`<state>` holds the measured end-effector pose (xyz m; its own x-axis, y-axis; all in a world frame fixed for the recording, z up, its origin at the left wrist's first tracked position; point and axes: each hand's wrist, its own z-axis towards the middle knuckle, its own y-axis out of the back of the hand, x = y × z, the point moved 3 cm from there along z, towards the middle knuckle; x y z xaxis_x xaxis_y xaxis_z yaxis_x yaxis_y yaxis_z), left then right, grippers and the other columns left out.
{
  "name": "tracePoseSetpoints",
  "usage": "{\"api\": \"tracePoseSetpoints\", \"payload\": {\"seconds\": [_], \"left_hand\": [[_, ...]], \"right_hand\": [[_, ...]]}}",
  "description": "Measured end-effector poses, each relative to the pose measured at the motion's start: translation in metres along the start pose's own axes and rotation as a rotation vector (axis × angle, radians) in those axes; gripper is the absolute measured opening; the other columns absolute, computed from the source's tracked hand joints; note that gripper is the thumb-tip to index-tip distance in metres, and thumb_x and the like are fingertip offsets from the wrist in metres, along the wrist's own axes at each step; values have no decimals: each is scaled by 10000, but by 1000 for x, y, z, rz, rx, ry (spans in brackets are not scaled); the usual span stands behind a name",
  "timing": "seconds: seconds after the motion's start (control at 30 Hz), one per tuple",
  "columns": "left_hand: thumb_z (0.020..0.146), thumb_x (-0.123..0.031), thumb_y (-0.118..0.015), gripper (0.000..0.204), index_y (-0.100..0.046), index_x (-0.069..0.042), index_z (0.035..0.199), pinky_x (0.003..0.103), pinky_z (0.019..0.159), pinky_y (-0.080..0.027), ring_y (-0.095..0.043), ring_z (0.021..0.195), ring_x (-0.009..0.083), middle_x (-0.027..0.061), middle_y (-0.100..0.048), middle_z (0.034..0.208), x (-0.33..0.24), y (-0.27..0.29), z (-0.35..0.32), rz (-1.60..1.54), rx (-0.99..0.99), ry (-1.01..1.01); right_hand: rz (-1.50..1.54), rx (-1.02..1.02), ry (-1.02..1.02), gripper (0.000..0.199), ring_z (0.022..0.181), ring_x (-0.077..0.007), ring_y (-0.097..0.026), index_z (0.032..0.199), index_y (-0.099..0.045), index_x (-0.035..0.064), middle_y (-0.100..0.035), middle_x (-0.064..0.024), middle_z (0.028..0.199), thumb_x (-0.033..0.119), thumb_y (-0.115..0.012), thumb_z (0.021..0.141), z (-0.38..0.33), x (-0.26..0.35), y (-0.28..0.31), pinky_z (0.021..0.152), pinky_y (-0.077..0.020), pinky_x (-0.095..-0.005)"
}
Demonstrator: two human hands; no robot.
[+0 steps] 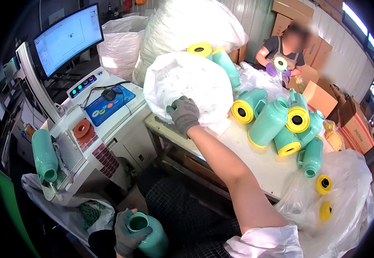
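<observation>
My left hand (129, 235), in a grey glove with bare fingertips, is wrapped round the neck of a green jug body (156, 241) at the lower edge; its open mouth faces up. My right hand (183, 115), also in a grey glove, reaches into the near side of a large white sack (154, 84). White, ring-like plastic pieces (195, 88) fill the sack. The right fingers are curled down among them, their tips hidden, so whatever they grip does not show.
Several green jugs (270, 122) with yellow bases stand and lie on the table (255, 167). Another green jug (45, 152) rests on the machine at left, near a monitor (68, 38). A co-worker (283, 56) in purple gloves holds a pale round-ended piece. Cardboard boxes (320, 99) stand behind.
</observation>
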<state>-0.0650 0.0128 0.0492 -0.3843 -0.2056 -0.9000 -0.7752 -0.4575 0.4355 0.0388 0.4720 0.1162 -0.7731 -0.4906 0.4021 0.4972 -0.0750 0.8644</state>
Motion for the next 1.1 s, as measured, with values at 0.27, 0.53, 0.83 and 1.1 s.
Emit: {"api": "tracePoseSetpoints", "payload": {"seconds": [0.27,0.53,0.83,1.1], "left_hand": [[594,-274,-954,639,-736,-1,1130,447,940,-546,-665,1009,316,131,-706,1047,-12,-9,13,-20,-16,-65],[595,-315,-974,649,-747,-7,1119,450,971,-543,-664,1067,330,146,-717,1099,8,-5,10,-76,-32,33],[581,-271,-1003,714,-726,-6,1184,415,912,-573,-680,1043,286,124,-685,1121,16,1,7,-106,-21,53],[623,-308,-961,687,-732,-6,1196,431,972,-550,-662,1105,313,140,-701,1144,0,0,15,66,16,-42]], "right_hand": [[4,51,-60,474,1163,-344,-698,1080,-829,80,-727,-162,1248,508,-711,915,5,-3,3,1024,-535,-438],[124,207,-224,680,1148,-345,-733,1145,-812,40,-782,-193,1187,656,-662,901,18,10,12,1008,-547,-432],[199,99,-212,516,1123,-353,-740,1131,-814,56,-795,-155,1177,510,-669,933,34,-11,-19,985,-554,-454],[517,-23,7,311,848,-309,-745,1038,-821,42,-783,-158,870,317,-742,914,45,-64,7,861,-566,-404]]}}
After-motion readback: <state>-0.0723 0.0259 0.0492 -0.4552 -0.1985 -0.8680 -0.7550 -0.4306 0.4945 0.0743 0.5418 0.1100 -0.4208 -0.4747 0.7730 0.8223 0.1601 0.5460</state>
